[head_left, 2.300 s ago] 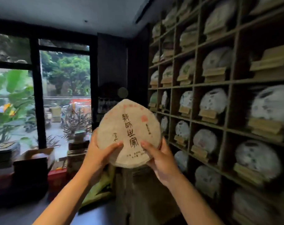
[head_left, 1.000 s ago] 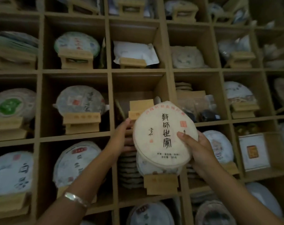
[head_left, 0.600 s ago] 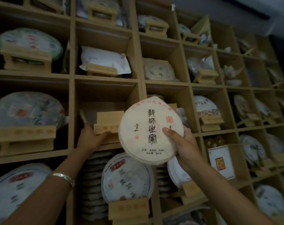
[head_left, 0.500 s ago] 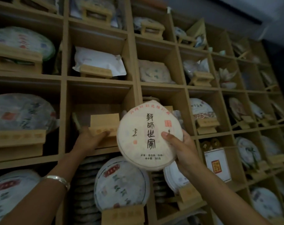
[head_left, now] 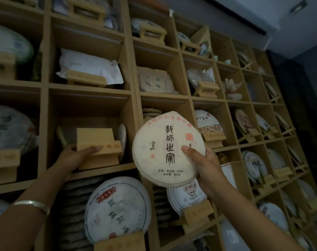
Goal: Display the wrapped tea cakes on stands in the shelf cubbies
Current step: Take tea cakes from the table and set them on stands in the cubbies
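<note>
Right hand [head_left: 206, 165] curled round the lower right edge of the wrapped tea cake [head_left: 167, 149], thumb flat across its printed face, fingers hidden behind. Cake held upright in the air before the shelf [head_left: 134, 98], apart from it. Left hand [head_left: 76, 156] reaching into the cubby left of the cake, fingers wrapped on the wooden stand [head_left: 98, 147], thumb along its front lip. Silver bracelet [head_left: 32, 204] on left wrist.

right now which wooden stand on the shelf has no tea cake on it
The wooden stand the left hand grips, in the cubby left of the held tea cake; the other stands carry cakes.
</note>
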The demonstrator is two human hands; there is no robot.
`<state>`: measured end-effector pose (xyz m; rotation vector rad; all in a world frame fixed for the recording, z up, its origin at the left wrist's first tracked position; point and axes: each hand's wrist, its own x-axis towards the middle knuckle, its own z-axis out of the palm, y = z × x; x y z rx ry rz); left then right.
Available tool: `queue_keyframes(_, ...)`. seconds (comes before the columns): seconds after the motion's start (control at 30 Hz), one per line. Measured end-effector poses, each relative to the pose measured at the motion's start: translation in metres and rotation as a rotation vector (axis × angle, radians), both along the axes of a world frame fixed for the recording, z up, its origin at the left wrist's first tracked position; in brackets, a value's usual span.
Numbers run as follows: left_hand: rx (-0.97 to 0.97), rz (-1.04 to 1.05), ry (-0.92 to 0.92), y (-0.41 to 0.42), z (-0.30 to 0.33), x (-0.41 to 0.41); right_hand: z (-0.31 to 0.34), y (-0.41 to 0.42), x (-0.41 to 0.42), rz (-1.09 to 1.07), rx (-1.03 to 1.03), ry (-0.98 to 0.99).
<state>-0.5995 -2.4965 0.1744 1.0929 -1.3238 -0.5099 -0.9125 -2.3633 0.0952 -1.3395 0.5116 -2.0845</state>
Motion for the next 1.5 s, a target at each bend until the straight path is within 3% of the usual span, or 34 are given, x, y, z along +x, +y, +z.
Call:
queue_keyframes(0.27, -0.052, -0.252, 0.106, 0.054, -0.014, 0.008, 0.021, 0.027, 0.000, 0.026, -0.068, -0.010)
queue_keyframes(0.7, 0.015, -0.600, -0.052, 0.161, -0.064, -0.036, 0.043, 0.060, 0.020, 0.051, -0.143, -0.001)
queue_keyframes(1.17, 0.111, -0.593, 0.204, 0.218, -0.164, -0.080, -0.035, 0.086, 0.022, 0.059, -0.070, 0.137)
queue_keyframes(1.5, 0.142, -0.554, 0.356, 0.250, -0.226, -0.071, -0.098, 0.114, 0.040, 0.107, 0.125, 0.278)
